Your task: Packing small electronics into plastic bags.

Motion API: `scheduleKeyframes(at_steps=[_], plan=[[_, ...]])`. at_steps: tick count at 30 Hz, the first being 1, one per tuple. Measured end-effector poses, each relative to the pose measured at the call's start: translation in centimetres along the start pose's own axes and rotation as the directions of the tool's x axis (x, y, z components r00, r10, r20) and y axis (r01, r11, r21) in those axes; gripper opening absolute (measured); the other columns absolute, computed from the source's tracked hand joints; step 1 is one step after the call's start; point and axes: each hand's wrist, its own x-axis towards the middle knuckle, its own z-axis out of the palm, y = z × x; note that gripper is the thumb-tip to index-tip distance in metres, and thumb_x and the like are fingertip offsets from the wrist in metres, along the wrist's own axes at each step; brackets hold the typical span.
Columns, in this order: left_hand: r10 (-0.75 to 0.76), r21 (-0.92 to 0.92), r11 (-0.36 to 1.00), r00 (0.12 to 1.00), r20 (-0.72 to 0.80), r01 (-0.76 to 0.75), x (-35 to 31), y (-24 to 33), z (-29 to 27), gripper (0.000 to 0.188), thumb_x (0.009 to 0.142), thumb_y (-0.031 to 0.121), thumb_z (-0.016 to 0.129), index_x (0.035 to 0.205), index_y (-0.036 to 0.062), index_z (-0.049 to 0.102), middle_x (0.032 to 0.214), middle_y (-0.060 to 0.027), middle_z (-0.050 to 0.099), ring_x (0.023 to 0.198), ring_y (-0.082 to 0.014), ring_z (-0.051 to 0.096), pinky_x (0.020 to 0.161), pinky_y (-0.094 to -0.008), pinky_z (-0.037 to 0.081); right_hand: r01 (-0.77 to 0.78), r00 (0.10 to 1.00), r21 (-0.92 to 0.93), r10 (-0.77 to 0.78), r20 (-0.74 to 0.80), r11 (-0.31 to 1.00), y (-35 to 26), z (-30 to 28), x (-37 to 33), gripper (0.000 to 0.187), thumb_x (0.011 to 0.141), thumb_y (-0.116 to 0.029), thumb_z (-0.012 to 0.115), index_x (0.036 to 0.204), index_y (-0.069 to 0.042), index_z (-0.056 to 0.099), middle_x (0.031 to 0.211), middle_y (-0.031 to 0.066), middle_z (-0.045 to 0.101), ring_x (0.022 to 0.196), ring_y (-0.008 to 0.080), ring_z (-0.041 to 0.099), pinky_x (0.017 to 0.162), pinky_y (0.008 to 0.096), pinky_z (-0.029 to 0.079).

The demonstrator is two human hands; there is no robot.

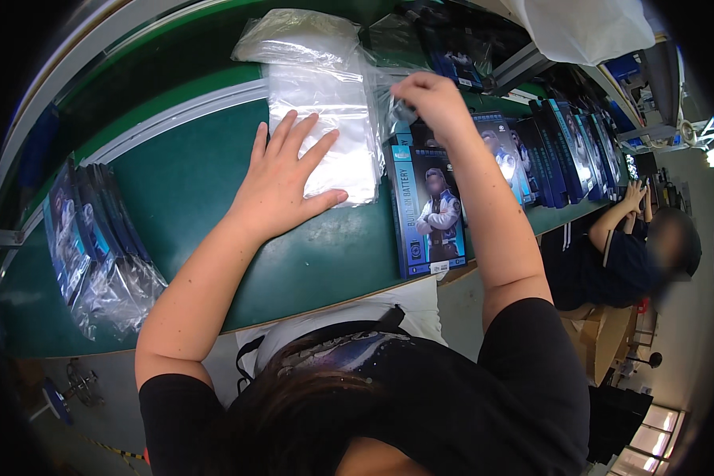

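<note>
My left hand [289, 181] lies flat with fingers spread over the lower left part of a stack of clear plastic bags [325, 91]. Beyond the stack's right side, my right hand [436, 103] is closed in a pinch on a thin clear plastic bag [379, 83], whose film stretches out from the stack. Its fingertips are partly hidden. Below that hand, a blue and black printed box [434, 214] with a person pictured on it lies face up near the table's front edge, beside my right forearm.
Several similar boxes in clear film [95, 238] lean together at the left of the green table [317, 266]. More boxes [567, 151] stand in a row to the right. A white bag [583, 28] hangs at the upper right. Another person [611, 254] works at the far right.
</note>
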Motion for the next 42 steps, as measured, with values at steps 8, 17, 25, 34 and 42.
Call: scheduleKeyframes(at_steps=[8, 17, 25, 34, 42], plan=[[-0.006, -0.022, 1.000, 0.995, -0.101, 0.003, 0.1, 0.8, -0.9, 0.089, 0.070, 0.064, 0.064, 0.141, 0.0159, 0.038, 0.146, -0.0185, 0.028, 0.138, -0.0391, 0.018, 0.110, -0.0576, 0.010, -0.179, 0.980, 0.942, 0.133, 0.146, 0.285, -3.4, -2.7, -4.2, 0.014, 0.092, -0.010, 0.049, 0.091, 0.002, 0.056, 0.096, 0.0167, 0.062, 0.096, 0.0352, 0.062, 0.080, 0.0475, 0.053], [0.155, -0.129, 0.951, 0.795, -0.586, -0.280, -1.2, 3.2, -4.8, 0.037, 0.066, -0.008, 0.070, 0.101, 0.0019, 0.062, 0.095, -0.0121, 0.062, 0.090, -0.0310, 0.060, 0.079, -0.0365, 0.047, -0.261, 0.943, 0.889, -0.098, 0.319, 0.377, -5.4, 2.9, -11.2, 0.017, 0.095, -0.016, 0.048, 0.097, 0.000, 0.053, 0.096, 0.0153, 0.063, 0.082, 0.0250, 0.065, 0.072, 0.0369, 0.052], [0.160, 0.090, 0.987, 0.822, -0.547, -0.132, -9.5, 4.6, -6.2, 0.034, 0.060, -0.007, 0.067, 0.091, 0.0077, 0.068, 0.085, -0.0038, 0.060, 0.076, -0.0226, 0.056, 0.068, -0.0345, 0.045, 0.267, 0.901, -0.578, -0.413, -0.136, 0.771, -3.0, 3.2, -18.2, 0.080, 0.067, -0.045, 0.076, 0.125, 0.003, 0.048, 0.129, 0.0273, 0.039, 0.122, 0.0415, 0.035, 0.103, 0.0511, 0.027], [-0.075, -0.231, 0.972, 0.992, -0.099, 0.050, -13.8, 7.4, -4.6, 0.039, 0.080, -0.002, 0.059, 0.118, 0.0078, 0.057, 0.110, -0.0110, 0.058, 0.100, -0.0301, 0.056, 0.088, -0.0393, 0.043, 0.318, 0.946, -0.680, -0.273, 0.177, 0.661, -1.7, 0.4, -19.5, 0.069, 0.073, -0.031, 0.073, 0.136, -0.019, 0.046, 0.138, 0.0350, 0.031, 0.131, 0.0464, 0.030, 0.107, 0.0504, 0.026], [-0.107, -0.140, 0.987, 0.960, -0.258, 0.072, -15.2, 7.8, -3.9, 0.012, 0.081, -0.003, 0.061, 0.094, -0.0010, 0.061, 0.108, -0.0125, 0.060, 0.100, -0.0320, 0.059, 0.084, -0.0374, 0.048, 0.200, 0.947, -0.653, -0.315, -0.062, 0.730, -1.6, 0.8, -17.5, 0.080, 0.066, -0.038, 0.076, 0.131, -0.005, 0.044, 0.114, 0.0260, 0.049, 0.110, 0.0386, 0.048, 0.098, 0.0467, 0.035]])
